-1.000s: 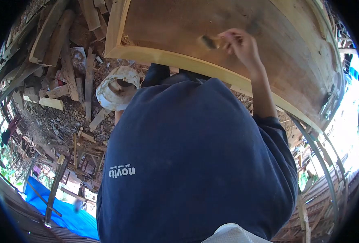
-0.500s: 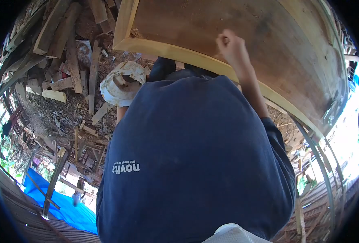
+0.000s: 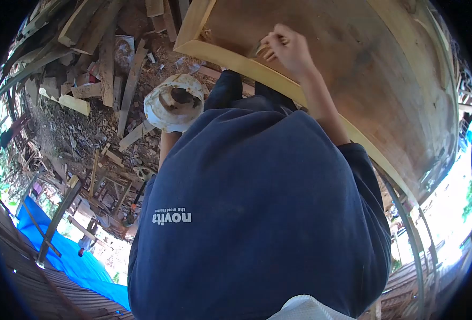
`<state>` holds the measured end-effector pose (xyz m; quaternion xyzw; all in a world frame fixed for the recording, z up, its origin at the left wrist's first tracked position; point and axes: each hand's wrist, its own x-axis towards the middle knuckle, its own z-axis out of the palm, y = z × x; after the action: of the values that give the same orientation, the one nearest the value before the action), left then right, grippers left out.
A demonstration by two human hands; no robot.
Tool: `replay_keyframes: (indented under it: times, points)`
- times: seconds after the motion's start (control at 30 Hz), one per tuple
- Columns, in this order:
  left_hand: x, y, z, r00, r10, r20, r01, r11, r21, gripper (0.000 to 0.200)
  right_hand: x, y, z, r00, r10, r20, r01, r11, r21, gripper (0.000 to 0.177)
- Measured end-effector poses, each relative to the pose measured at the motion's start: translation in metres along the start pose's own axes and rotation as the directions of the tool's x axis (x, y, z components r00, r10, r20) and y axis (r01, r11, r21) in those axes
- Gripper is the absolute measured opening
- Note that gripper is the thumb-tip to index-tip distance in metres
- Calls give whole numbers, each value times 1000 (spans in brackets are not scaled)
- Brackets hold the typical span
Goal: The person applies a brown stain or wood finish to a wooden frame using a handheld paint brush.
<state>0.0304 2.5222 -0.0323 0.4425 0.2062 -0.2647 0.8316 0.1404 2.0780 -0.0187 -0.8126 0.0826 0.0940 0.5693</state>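
Observation:
My right hand (image 3: pixel 289 50) is closed, fingers curled together, just above the inner side of a pale wooden frame edge (image 3: pixel 230 57). A thin piece shows at its fingertips, too small and blurred to name. Beneath it lies a broad brown wooden panel (image 3: pixel 348 69) bordered by that frame. On my left a white plastic tub (image 3: pixel 164 114), smeared with brown, is held up beside my body with its opening upward. My left forearm (image 3: pixel 168 144) runs under the tub; the fingers are hidden behind it.
Rough planks and offcuts (image 3: pixel 108 69) lie piled at the upper left. Wood chips and scraps (image 3: pixel 76 141) cover the ground. A blue tarp (image 3: pixel 81 266) hangs at the lower left near corrugated sheeting (image 3: pixel 60 298).
My right hand has moved left along the panel toward the frame's corner. The view has shifted, so the tub and frame appear farther right. The tub stays held on my left.

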Motion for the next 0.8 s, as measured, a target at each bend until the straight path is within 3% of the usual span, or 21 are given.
replay_keyframes:
  times: [0.1, 0.17, 0.2, 0.27, 0.3, 0.33, 0.37, 0.43, 0.5, 0.63, 0.7, 0.73, 0.8]
  points:
    - [-7, 5, -6, 1000, 18, -23, -17, 1000, 8, 61, -5, -42, -20, 994, 109, -15, -105, 981, 164, 20]
    - [-12, 5, -10, 999, 23, -30, -23, 1000, 8, 61, -6, -48, -20, 977, 212, 10, -206, 961, -184, 17]
    - [-14, 2, -10, 999, 23, -30, -23, 1000, 3, 61, -4, -44, -12, 977, 211, 13, -205, 960, -192, 17]
    - [-17, -8, -8, 999, 21, -27, -22, 1000, -12, 62, 2, -29, 15, 998, -43, 54, 56, 964, -260, 22]
    - [-19, -13, -7, 999, 24, -27, -25, 999, -21, 62, 4, -27, 19, 997, -46, 61, 61, 961, -270, 22]
    - [-21, -17, -7, 999, 29, -31, -30, 999, -28, 62, 7, -25, 24, 999, -29, 27, 27, 998, 55, 21]
    - [-24, -20, -7, 999, 35, -37, -36, 999, -32, 62, 10, -26, 27, 1000, 0, 2, -1, 925, 379, 20]
    - [-27, -20, -9, 997, 51, -50, -53, 998, -33, 62, 8, -34, 19, 999, -14, -31, 24, 936, 352, 18]
    - [-30, -22, -9, 996, 61, -58, -64, 997, -37, 62, 7, -38, 15, 997, -6, 82, 13, 996, -93, 17]
    - [-29, -33, -6, 998, 52, -46, -55, 997, -52, 62, 10, -31, 45, 981, -139, 134, 143, 990, -20, 19]
    - [-30, -35, -6, 998, 47, -47, -49, 998, -50, 62, 13, -40, 44, 988, -154, 19, 143, 952, 272, 21]
    - [-31, -36, -6, 998, 45, -52, -47, 998, -47, 62, 9, -54, 29, 997, -80, -19, 82, 976, 204, 24]
    - [-30, -38, -6, 997, 44, -62, -47, 998, -43, 62, 5, -57, -10, 986, -65, -155, 44, 990, -137, 25]
